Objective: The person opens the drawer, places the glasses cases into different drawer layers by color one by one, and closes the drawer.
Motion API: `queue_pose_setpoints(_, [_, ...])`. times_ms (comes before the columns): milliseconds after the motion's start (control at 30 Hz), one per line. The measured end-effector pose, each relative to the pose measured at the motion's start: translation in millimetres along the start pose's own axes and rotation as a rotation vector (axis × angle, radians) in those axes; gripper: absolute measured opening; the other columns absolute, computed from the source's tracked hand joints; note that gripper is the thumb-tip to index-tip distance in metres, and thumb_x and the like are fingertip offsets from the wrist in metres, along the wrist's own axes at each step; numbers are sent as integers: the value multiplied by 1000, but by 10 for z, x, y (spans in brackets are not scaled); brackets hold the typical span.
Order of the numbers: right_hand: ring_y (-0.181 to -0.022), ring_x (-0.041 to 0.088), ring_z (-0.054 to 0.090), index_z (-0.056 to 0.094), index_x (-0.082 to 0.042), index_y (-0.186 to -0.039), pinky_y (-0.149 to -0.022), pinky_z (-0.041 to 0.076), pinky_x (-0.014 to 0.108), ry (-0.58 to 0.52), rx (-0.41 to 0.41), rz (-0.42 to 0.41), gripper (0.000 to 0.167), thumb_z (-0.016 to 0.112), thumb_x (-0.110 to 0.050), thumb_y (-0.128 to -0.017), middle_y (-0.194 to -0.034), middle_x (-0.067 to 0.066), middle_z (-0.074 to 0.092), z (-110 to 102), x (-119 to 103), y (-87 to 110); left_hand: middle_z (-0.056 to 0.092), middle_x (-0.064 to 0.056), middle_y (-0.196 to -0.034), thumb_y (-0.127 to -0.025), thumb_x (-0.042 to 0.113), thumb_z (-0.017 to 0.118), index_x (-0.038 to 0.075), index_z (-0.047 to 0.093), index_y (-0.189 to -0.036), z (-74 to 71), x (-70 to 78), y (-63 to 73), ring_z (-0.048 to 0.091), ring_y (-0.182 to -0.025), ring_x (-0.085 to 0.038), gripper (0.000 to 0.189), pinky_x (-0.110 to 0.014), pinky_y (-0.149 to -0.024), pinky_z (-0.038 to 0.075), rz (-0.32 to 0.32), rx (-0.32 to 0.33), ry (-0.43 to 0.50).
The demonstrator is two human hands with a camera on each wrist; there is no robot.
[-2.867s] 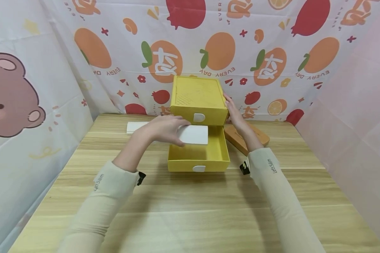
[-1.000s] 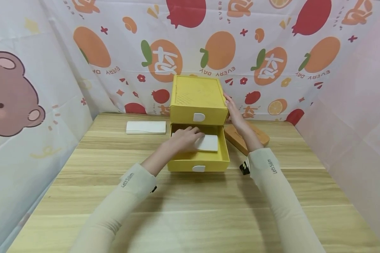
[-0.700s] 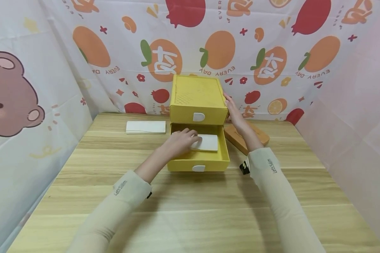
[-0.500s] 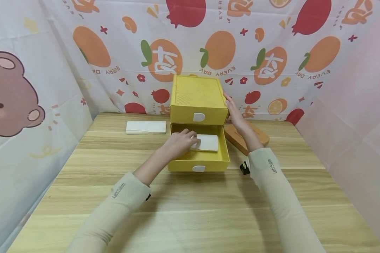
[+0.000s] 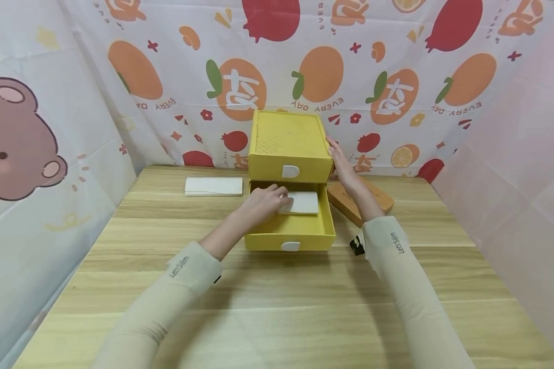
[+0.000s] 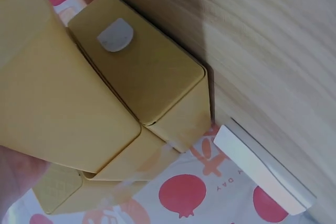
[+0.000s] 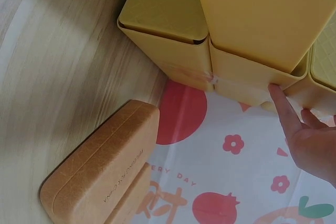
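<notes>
A yellow drawer unit [image 5: 288, 134] stands at the back of the table, its middle drawer [image 5: 263, 243] pulled out. Inside that drawer my left hand [image 5: 264, 201] grips the left end of a white oblong case [image 5: 303, 202], thumb on its near side. The case's left end is hidden behind the hand. My right hand [image 5: 345, 166] rests against the unit's right side; in the right wrist view the fingertips [image 7: 275, 92] touch the yellow wall with fingers nearly straight. Only an edge of the left hand [image 6: 21, 174] shows in the left wrist view.
Left of the unit lies a second white case [image 5: 214, 186] on the wooden table [image 5: 277, 312]. Brown oblong cases [image 5: 378, 197] lie at the right, beside my right forearm. A fruit-print cloth [image 5: 166, 133] hangs close behind the unit.
My left hand has carried the white case from above into the drawer. In the last half second the case has shifted slightly towards the drawer's back. The right hand stays put.
</notes>
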State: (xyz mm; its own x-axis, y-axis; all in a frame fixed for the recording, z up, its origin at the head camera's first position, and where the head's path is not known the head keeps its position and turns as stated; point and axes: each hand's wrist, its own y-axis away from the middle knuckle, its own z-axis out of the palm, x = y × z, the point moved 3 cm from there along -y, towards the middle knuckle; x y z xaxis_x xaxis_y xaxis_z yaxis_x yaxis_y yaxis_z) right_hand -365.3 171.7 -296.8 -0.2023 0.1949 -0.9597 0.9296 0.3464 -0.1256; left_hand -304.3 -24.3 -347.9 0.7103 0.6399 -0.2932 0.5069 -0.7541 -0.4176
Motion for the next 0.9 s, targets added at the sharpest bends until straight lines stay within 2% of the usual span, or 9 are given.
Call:
queue_pose_setpoints(167, [-121, 39, 35, 6, -20, -149, -91, 36, 59, -5, 3, 2, 52, 21, -31, -100, -151, 10, 0, 5, 11, -3, 61, -5, -100, -84, -8, 60, 15, 69, -104, 40, -14, -19, 57, -79, -20, 32, -24, -40, 42, 18, -36, -76])
queue_pose_setpoints(333, [-123, 39, 32, 6, -20, -149, -91, 35, 59, 7, 6, 2, 52, 21, -32, -101, -151, 9, -1, 2, 9, -7, 58, -6, -98, -84, -6, 61, 15, 67, -106, 87, -24, -35, 56, -80, -22, 31, -24, -41, 45, 43, -39, -124])
queue_pose_setpoints(633, [-116, 37, 41, 7, -22, -149, -90, 38, 57, -15, 6, 19, 52, 22, -33, -100, -150, 9, 2, -7, 31, -24, 56, -7, -90, -87, -2, 58, 13, 69, -99, 123, -49, -85, 55, -79, -22, 23, -26, -42, 45, 12, -15, -149])
queue_pose_setpoints(900, [-119, 37, 37, 7, -22, -149, -90, 36, 58, 1, 12, 14, 52, 22, -33, -101, -150, 10, 3, -12, 40, -27, 56, -7, -93, -86, 0, 60, 14, 70, -102, 136, -64, -79, 55, -83, -21, 23, -26, -43, 46, -14, -57, -131])
